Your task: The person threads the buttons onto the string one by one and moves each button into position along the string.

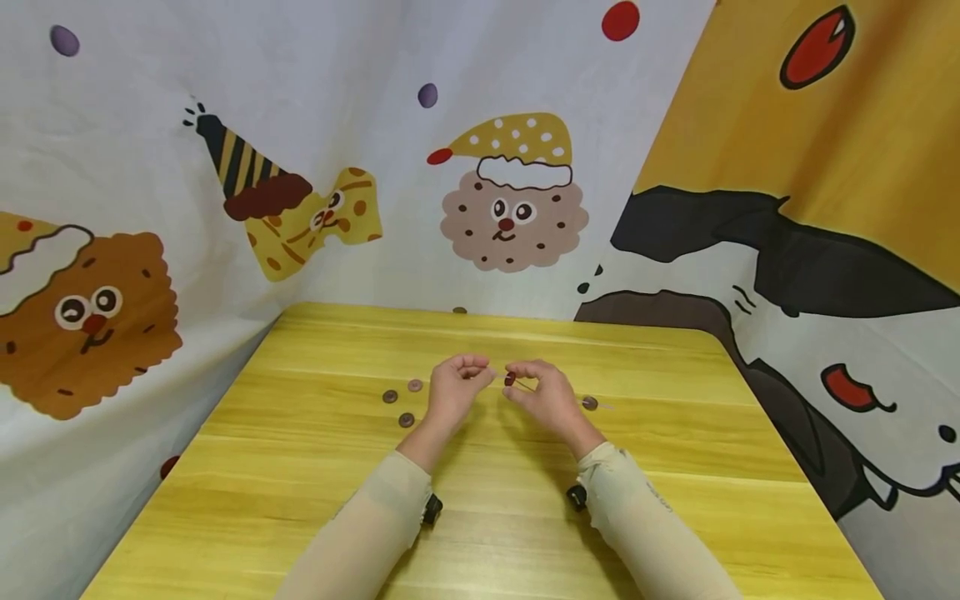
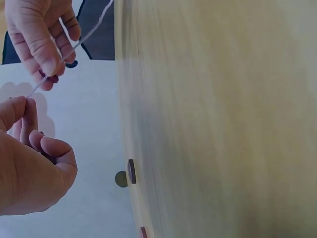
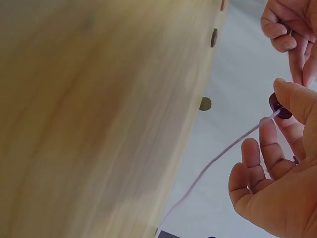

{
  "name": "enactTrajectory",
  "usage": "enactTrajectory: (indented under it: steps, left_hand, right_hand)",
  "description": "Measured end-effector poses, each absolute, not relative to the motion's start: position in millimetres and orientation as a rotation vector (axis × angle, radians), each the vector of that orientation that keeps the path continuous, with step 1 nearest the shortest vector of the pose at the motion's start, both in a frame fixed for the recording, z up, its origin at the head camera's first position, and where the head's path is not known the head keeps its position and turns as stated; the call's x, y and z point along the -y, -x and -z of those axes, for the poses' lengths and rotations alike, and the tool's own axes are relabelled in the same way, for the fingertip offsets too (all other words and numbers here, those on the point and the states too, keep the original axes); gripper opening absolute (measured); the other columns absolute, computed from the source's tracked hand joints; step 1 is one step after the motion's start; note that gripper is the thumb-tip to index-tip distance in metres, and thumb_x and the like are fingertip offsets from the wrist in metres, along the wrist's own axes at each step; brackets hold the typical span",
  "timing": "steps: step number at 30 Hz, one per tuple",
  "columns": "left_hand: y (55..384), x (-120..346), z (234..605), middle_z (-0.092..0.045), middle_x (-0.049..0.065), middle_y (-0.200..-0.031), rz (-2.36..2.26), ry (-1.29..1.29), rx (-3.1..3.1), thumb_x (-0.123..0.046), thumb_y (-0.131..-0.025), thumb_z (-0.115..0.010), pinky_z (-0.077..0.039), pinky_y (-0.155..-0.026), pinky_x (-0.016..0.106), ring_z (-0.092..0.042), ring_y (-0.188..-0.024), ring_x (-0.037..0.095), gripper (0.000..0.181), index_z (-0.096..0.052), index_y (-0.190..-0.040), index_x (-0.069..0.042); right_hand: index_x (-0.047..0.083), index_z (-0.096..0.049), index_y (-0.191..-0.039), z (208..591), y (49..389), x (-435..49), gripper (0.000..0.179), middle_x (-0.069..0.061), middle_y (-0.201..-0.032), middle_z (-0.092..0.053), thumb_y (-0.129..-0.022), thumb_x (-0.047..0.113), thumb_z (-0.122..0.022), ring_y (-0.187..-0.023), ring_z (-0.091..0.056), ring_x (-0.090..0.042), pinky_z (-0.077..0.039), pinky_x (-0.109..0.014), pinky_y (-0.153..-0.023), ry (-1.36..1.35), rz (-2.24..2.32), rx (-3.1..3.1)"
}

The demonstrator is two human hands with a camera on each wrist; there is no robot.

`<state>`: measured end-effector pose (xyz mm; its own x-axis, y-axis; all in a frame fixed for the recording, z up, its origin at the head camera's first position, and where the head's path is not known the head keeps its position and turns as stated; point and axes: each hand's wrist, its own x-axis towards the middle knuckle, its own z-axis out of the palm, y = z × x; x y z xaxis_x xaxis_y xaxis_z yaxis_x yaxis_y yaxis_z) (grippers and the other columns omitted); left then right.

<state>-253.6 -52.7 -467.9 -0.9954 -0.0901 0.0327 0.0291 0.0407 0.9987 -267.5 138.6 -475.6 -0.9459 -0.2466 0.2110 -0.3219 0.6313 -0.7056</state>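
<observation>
Over the middle of the table, my right hand (image 1: 550, 400) pinches a dark red button (image 1: 510, 379) between thumb and fingertips. A thin pale string (image 3: 214, 161) runs through the button and trails down past the right hand's curled fingers. My left hand (image 1: 453, 393) pinches the string's other end between thumb and index finger, just left of the button. In the right wrist view the button (image 3: 280, 106) stands on edge, its face partly covered by the thumb. A brown button (image 1: 590, 403) lies on the table behind the right wrist, with the string at it.
Left of my left hand lie three loose buttons: a dark one (image 1: 390, 397), a lighter one (image 1: 415, 386) and another dark one (image 1: 407, 420). The wood-grain table (image 1: 480, 533) ends at a cloth backdrop (image 1: 405, 275) printed with cartoon figures.
</observation>
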Motion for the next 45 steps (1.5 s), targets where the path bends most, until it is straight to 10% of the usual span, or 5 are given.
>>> enactTrajectory:
  steps: [45]
  left_hand:
    - [252.4, 56.5, 473.6, -0.078, 0.005, -0.096, 2.142, -0.156, 2.143, -0.013, -0.095, -0.082, -0.055, -0.076, 0.022, -0.068, -0.084, 0.011, 0.012, -0.078, -0.104, -0.007]
  right_hand:
    - [0.011, -0.078, -0.131, 481.9, 282.0, -229.0, 0.037, -0.017, -0.131, -0.076, -0.096, 0.022, -0.082, -0.123, -0.067, -0.042, -0.046, -0.066, -0.109, -0.482, -0.684, 2.997]
